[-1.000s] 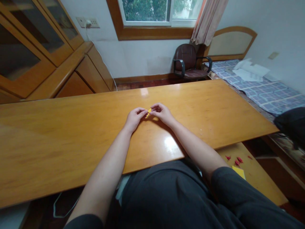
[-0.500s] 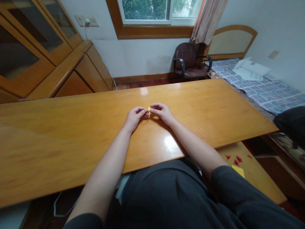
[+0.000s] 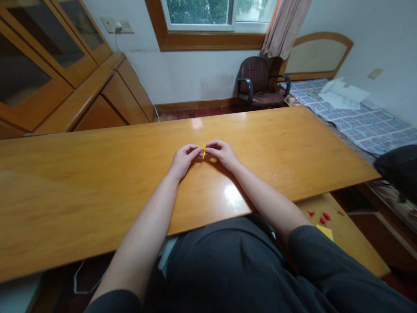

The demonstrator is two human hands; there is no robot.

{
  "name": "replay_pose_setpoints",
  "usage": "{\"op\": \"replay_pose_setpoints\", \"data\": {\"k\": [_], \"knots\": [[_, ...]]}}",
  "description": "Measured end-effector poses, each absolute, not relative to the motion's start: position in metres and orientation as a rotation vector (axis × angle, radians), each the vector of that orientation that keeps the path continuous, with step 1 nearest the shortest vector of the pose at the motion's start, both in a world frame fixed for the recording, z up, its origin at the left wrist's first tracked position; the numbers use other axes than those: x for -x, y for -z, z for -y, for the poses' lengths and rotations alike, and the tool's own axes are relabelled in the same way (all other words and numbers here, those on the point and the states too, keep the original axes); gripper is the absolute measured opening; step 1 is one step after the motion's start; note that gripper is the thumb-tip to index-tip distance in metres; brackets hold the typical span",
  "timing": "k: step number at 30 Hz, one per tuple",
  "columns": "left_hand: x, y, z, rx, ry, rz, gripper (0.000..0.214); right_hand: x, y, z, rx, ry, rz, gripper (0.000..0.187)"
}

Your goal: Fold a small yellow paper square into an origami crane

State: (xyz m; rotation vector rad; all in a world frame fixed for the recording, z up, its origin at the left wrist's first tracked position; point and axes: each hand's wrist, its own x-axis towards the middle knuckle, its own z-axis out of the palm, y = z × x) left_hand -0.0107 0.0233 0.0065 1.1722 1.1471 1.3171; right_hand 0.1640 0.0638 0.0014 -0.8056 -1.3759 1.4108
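Yellow piece partly behind fingers, too small to make out; probably folded paper. Counter cut off at left. Right sleeve hides part of yellow sheet. Far window cropped.

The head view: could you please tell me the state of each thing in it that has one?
Yellow piece: folded, held between both hands.
Left hand: pinching the yellow piece.
Right hand: pinching the yellow piece.
Yellow sheet: lying flat, partly hidden.
Red pieces: lying loose.
Chair: upright.
Curtain: gathered aside.
Plug: plugged in.
Glass doors: shut.
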Motion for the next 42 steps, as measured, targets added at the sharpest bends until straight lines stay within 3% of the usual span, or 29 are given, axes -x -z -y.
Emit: {"op": "replay_pose_setpoints", "data": {"k": [13,22,33,42], "knots": [[0.0114,-0.0024,-0.0255,-1.17,-1.322,-1.143,0.044,-0.1679,-0.0032,-0.0617,0.717,-1.432,1.497,0.027],[0.012,-0.0035,-0.0255,-1.153,-1.324,-1.117,0.042,-0.1672,-0.0023,-0.0627,0.79,-1.426,1.517,0.037],[0.011,-0.0052,-0.0247,-1.173,-1.326,-1.15,0.047,-0.166,-0.0055,-0.0597,0.814,-1.39,1.52,0.035],[0.0126,-0.0059,-0.0243,-1.194,-1.288,-1.145,0.039,-0.1653,0.0022,-0.0645,0.79,-1.342,1.554,0.032]]}}
